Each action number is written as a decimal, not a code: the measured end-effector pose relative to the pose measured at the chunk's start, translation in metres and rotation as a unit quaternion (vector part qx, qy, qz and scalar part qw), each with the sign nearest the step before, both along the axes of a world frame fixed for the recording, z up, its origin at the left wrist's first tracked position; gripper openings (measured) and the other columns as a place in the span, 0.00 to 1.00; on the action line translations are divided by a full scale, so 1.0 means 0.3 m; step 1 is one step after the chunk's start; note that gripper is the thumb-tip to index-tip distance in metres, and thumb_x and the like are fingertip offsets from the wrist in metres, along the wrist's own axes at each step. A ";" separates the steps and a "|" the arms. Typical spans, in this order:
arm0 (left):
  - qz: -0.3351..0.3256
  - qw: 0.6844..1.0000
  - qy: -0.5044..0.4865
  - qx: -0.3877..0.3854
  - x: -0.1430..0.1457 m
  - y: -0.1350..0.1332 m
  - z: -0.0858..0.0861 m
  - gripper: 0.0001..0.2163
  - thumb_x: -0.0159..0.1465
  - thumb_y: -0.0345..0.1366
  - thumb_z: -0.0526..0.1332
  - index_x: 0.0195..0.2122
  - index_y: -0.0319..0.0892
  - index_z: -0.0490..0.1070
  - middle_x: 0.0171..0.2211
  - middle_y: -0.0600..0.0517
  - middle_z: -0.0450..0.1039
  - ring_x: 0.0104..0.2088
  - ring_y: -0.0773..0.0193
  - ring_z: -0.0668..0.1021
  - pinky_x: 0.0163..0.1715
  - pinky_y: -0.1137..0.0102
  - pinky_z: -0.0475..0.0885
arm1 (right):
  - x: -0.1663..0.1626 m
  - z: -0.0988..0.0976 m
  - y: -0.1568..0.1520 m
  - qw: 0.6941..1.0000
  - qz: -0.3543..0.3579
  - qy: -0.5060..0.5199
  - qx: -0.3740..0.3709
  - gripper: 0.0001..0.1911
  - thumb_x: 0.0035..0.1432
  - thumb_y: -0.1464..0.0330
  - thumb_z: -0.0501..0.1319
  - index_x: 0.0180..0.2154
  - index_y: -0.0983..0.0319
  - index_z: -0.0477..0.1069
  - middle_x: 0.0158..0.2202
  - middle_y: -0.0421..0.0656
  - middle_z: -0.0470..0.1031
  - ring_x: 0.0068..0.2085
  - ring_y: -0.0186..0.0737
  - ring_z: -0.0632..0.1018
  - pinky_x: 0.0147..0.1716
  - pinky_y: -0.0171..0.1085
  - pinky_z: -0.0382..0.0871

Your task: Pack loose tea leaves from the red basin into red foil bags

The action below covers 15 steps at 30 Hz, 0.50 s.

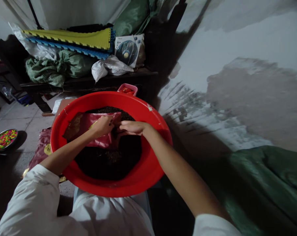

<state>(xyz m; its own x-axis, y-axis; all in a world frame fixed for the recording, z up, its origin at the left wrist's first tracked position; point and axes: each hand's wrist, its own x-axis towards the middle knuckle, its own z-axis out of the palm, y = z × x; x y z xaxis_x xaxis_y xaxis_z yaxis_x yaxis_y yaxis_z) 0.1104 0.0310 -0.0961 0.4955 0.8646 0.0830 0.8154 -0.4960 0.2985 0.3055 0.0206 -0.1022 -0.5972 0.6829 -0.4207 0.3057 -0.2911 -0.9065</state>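
A pink-red foil bag (99, 143) with gold patches lies on its side inside a big red plastic basin (150, 167). Dark, loose grain-like stuff (114, 157) covers the basin's bottom. My left hand (104, 125) grips the bag by its upper side near the mouth, which faces right. At that mouth is my right hand (132, 127), its fingers closed together and their tips partly hidden in shadow by the bag's edge. What they hold, if anything, I cannot make out.
Behind the basin stands a small pink container (128, 88) with red items. More red bags (41, 147) lie left on the floor, near a metal bowl of colourful pieces (4, 140). A shelf bears foam mats (72, 38), sacks and a fan (127, 52). A green sack (268, 177) sits right.
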 end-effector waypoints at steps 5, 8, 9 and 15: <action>0.016 0.998 -0.027 0.052 -0.023 0.022 0.045 0.08 0.65 0.30 0.59 0.34 0.36 0.78 0.30 0.45 0.78 0.28 0.65 0.71 0.31 0.69 0.59 | 0.028 -0.018 0.060 0.976 -0.070 -0.055 0.200 0.21 0.67 0.70 0.52 0.59 0.61 0.70 0.47 0.48 0.80 0.44 0.41 0.80 0.49 0.40 0.76; 0.031 0.994 -0.072 0.076 -0.036 0.010 0.082 0.12 0.68 0.34 0.57 0.30 0.36 0.76 0.25 0.49 0.74 0.24 0.69 0.64 0.29 0.69 0.54 | 0.054 -0.049 0.110 0.918 -0.188 -0.107 0.331 0.19 0.67 0.68 0.51 0.54 0.62 0.71 0.43 0.47 0.78 0.38 0.39 0.76 0.44 0.38 0.73; 0.032 0.993 -0.083 0.079 -0.040 -0.001 0.097 0.13 0.68 0.34 0.58 0.29 0.36 0.75 0.24 0.51 0.72 0.24 0.70 0.62 0.29 0.69 0.54 | 0.062 -0.065 0.125 0.902 -0.209 -0.121 0.357 0.18 0.66 0.69 0.50 0.53 0.62 0.71 0.43 0.47 0.77 0.39 0.39 0.76 0.44 0.38 0.72; 0.032 0.985 -0.074 0.153 -0.039 -0.108 0.188 0.07 0.63 0.29 0.59 0.33 0.39 0.77 0.26 0.50 0.75 0.25 0.66 0.68 0.30 0.69 0.59 | 0.056 -0.153 0.149 0.894 -0.100 -0.186 0.394 0.13 0.61 0.72 0.55 0.46 0.62 0.73 0.37 0.48 0.79 0.38 0.45 0.78 0.45 0.45 0.75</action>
<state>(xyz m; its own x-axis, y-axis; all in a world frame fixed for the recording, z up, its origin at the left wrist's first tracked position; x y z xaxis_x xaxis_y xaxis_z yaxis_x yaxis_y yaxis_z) 0.0988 -0.0015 -0.0396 0.4035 0.8174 0.4110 0.8070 -0.5297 0.2612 0.3225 0.0653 -0.1481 -0.3484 0.9326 0.0941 0.6428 0.3107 -0.7002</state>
